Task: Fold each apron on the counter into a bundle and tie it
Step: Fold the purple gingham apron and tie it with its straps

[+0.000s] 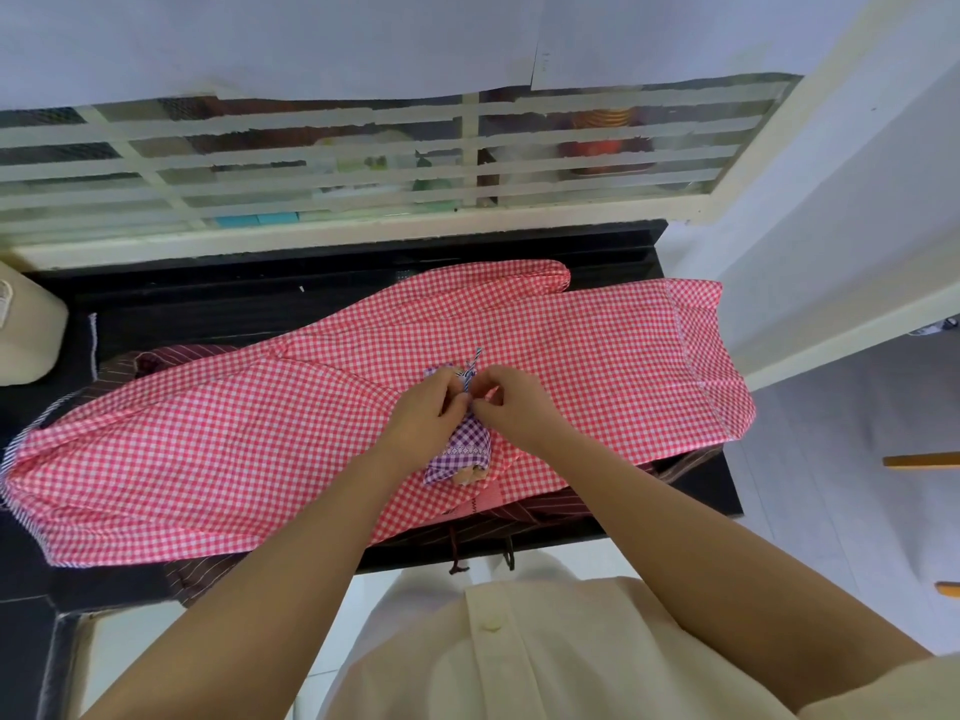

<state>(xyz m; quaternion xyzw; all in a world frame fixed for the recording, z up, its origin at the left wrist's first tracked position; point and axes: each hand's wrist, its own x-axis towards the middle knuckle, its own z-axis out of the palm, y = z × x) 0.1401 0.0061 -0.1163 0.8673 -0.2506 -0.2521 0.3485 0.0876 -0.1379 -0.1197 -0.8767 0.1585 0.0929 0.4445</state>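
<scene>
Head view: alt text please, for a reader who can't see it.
Left hand and right hand pinch the tie atop a small purple bundle, over a checked pink apron spread on a black counter. A striped brown apron shows beneath.

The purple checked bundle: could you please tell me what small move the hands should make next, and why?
Probably draw the striped tie snug: left hand and right hand both pinch it at the top of the purple bundle, where its end sticks up.
</scene>
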